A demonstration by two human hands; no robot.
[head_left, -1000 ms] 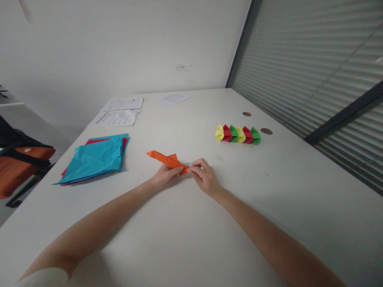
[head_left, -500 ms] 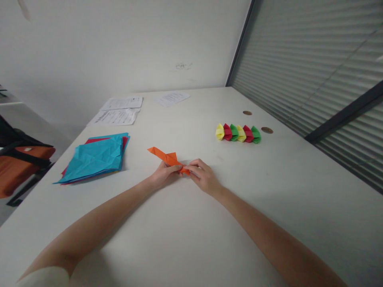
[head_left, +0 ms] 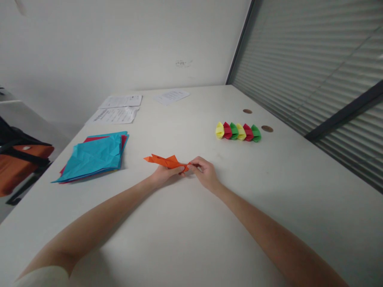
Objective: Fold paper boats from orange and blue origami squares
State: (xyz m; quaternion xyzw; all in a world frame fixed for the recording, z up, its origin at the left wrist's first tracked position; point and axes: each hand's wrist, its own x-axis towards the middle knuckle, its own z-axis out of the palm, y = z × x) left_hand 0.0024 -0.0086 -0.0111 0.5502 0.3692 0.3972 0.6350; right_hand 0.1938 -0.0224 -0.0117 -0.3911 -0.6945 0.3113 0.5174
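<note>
A long folded orange paper piece (head_left: pixel 163 161) lies low over the white table (head_left: pixel 185 235), its pointed end aimed left. My left hand (head_left: pixel 164 175) pinches it from below near its right end. My right hand (head_left: pixel 205 172) pinches the very right tip with thumb and forefinger. Both hands rest on the table at its middle, fingers closed on the paper.
A stack of blue and red paper sheets (head_left: pixel 94 156) lies to the left. A row of small folded yellow, red and green paper shapes (head_left: pixel 238 132) sits to the right, near two round table holes (head_left: pixel 266 128). Printed sheets (head_left: pixel 115 114) lie at the back. An orange chair (head_left: pixel 18 167) stands left of the table.
The orange paper's free end has swung down and to the left, lying flatter now. Both hands have kept their pinch and shifted only slightly.
</note>
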